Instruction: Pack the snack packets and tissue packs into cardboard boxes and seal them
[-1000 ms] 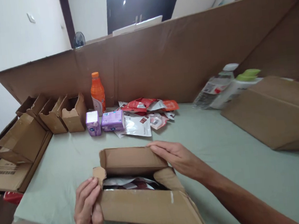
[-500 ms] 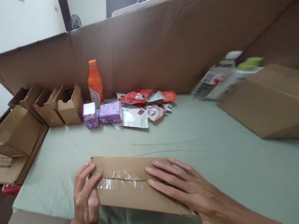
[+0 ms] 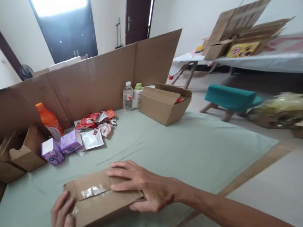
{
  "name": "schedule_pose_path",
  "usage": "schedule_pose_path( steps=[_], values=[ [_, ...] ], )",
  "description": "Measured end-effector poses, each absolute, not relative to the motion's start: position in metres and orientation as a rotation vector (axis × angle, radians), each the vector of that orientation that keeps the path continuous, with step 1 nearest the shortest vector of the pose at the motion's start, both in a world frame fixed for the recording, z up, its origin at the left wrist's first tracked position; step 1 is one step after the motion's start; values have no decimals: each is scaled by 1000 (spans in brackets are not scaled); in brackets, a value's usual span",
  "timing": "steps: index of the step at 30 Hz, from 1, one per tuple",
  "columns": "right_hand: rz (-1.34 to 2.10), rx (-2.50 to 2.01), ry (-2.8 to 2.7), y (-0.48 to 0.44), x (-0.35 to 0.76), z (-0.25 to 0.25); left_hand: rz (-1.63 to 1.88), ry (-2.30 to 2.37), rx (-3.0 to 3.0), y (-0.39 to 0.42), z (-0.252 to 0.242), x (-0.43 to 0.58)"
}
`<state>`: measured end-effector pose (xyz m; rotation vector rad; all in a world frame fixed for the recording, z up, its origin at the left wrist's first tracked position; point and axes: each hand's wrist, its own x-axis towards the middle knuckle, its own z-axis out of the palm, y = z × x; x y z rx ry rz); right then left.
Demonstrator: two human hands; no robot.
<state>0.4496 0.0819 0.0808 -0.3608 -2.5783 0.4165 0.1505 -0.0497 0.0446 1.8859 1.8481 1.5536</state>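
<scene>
- The cardboard box [image 3: 103, 206] sits at the near side of the green-covered worktop [image 3: 186, 149], its long top flaps folded down to a seam, with shiny tape [image 3: 91, 192] along part of it; whether the base rests flat is hard to tell.
- The left hand [image 3: 61, 222] is half curled, its fingers against the box's left end; its grip is partly hidden, so I cannot tell how firmly it holds.
- The right hand [image 3: 144, 186] is spread wide, fingers laid across the top and thumb apart at the right end, resting on the box rather than wrapped around it.
- The step in hand looks like steadying the box and keeping its flaps down.
- Any shift of the box would, I judge, call for firm pressure at both ends, since the tape does not visibly cover the seam beneath the right hand.
- The heap of packets [image 3: 92, 138] and the open-topped carton [image 3: 157, 104] lie farther back, well apart from both hands, leaving working room around the box.
</scene>
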Motion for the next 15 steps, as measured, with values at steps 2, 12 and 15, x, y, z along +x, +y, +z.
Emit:
schedule_pose_path(
  steps=[2, 12, 15],
  values=[
    [344, -539, -2528, 77, 495, 73, 1458, 1760, 1915, -34, 44, 176],
    [-149, -1526, -1736, 96, 779, 18, 1084, 1751, 2050, -3, -32, 213],
    [-159, -1505, -1696, 123, 811, 16, 1121, 1786, 2065, -8, -53, 203]
  ],
)
